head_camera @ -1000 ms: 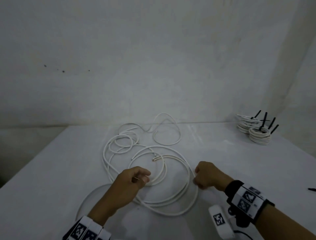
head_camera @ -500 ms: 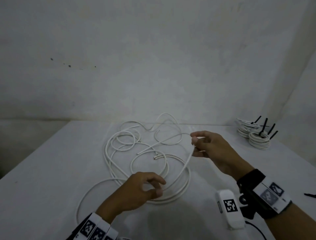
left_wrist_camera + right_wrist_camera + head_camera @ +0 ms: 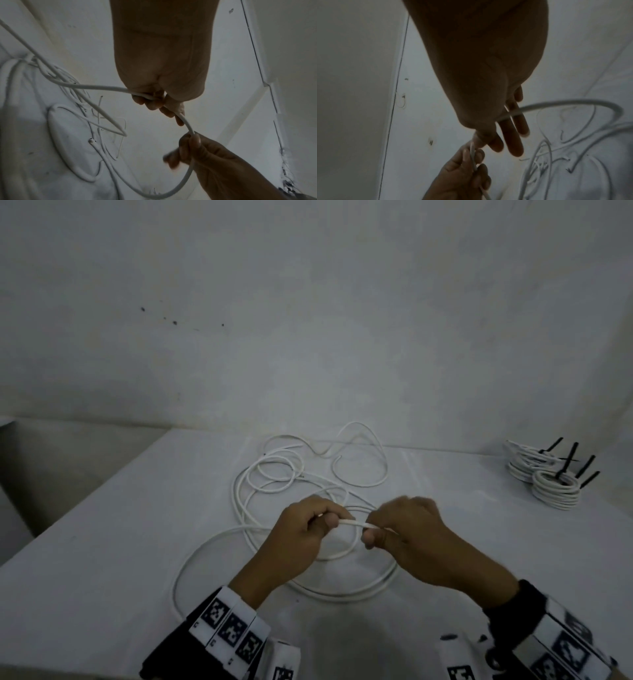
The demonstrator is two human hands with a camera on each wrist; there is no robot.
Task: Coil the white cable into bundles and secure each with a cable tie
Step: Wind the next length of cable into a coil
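The white cable [image 3: 237, 491] lies in loose overlapping loops on the white table [image 3: 102, 542]. My left hand [image 3: 325, 523] and right hand [image 3: 371, 534] are close together above the near loops, each pinching the same short stretch of cable [image 3: 352, 522]. In the left wrist view, my left hand [image 3: 159, 104] has its fingers curled round the cable [image 3: 96, 86], which bends down into my right hand [image 3: 190, 144]. In the right wrist view, my right hand [image 3: 481, 138] pinches the cable [image 3: 556, 102] with thumb and forefinger, its other fingers straight, beside my left hand [image 3: 471, 165].
Coiled white bundles [image 3: 555, 491] with black cable ties [image 3: 568, 457] sticking up sit at the table's far right corner. A bare cable end [image 3: 91, 141] lies among the loops. A wall stands behind the table, and the table's left edge drops off.
My right hand, which had drawn a length of cable up and away, has come back to my left hand. My left hand has lifted off the table and now grips that same length.
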